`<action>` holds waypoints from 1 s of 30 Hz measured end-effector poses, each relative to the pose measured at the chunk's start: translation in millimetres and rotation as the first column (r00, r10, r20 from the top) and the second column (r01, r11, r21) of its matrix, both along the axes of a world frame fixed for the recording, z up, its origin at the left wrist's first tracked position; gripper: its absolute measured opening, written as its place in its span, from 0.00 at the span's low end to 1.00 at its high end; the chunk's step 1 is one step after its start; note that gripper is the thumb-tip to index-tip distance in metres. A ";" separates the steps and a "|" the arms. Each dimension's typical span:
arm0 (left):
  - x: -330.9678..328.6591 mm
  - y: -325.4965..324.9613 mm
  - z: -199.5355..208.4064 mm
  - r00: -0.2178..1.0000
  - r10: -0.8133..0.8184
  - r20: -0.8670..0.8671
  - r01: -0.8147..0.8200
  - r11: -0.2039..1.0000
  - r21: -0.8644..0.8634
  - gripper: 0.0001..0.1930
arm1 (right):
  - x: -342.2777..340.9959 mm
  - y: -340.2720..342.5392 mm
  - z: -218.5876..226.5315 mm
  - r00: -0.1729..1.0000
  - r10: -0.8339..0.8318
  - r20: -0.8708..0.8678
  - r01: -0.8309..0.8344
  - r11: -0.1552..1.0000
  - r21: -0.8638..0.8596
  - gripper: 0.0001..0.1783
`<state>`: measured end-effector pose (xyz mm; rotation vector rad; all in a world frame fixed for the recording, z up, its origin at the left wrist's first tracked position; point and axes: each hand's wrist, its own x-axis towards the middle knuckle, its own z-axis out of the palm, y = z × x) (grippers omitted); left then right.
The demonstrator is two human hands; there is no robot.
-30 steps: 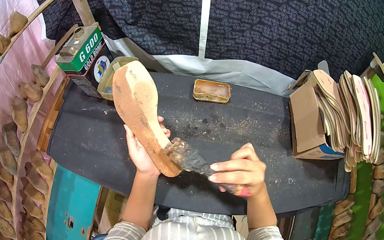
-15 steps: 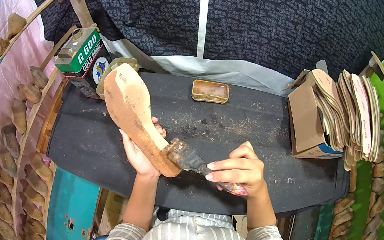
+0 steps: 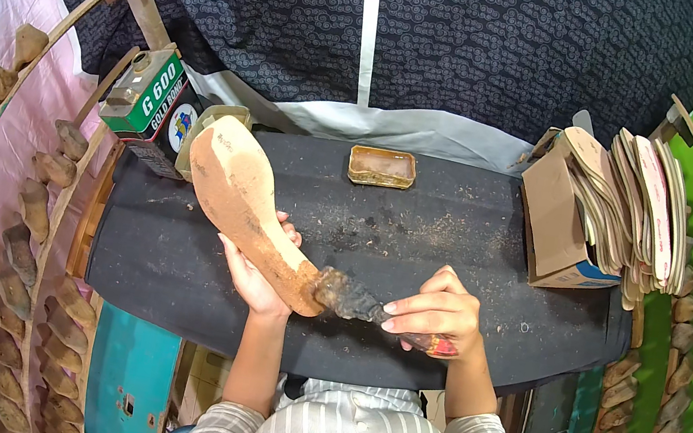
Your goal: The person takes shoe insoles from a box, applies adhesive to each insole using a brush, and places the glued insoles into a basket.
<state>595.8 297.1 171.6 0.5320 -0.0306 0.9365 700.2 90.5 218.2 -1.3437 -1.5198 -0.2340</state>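
My left hand (image 3: 259,280) grips a tan shoe sole (image 3: 237,182) from beneath, near its narrow heel end; the thumb shows on one side and fingertips on the other. The wide toe part tilts toward the far left. In my right hand (image 3: 439,314) is a glue brush (image 3: 350,296) with a dark, caked head and a red and yellow handle end. Its bristles touch the heel end of the sole, where the surface looks darker and wet. Farther off on the table sits a small rectangular dish (image 3: 382,168) with pale, glossy stuff inside.
A green and black metal can (image 3: 152,111) stands at the left, beside a translucent container (image 3: 197,136) partly behind the sole. At the right a cardboard box (image 3: 554,216) holds many upright soles (image 3: 645,207). Crumbs dot the black table cloth (image 3: 411,262). Racks of shoe lasts (image 3: 32,210) flank both sides.
The brush has moved a little right, toward the edge of the heel end, with my right hand shifting along. The sole has barely moved.
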 end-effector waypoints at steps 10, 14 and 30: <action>-0.3 -0.7 2.7 0.998 -0.053 -0.044 0.053 0.999 -0.007 0.30 | 4.5 -4.4 4.3 0.998 0.005 0.064 -0.002 0.999 -0.050 0.13; 2.6 -12.7 4.3 0.988 -0.116 -0.102 0.115 0.993 -0.016 0.30 | -3.1 10.9 4.5 0.986 -0.128 0.104 0.121 0.990 0.067 0.14; -3.0 -5.6 -6.8 0.993 -0.104 -0.051 0.105 0.994 0.034 0.30 | -6.1 4.5 1.4 0.989 -0.041 0.145 0.052 0.996 -0.069 0.16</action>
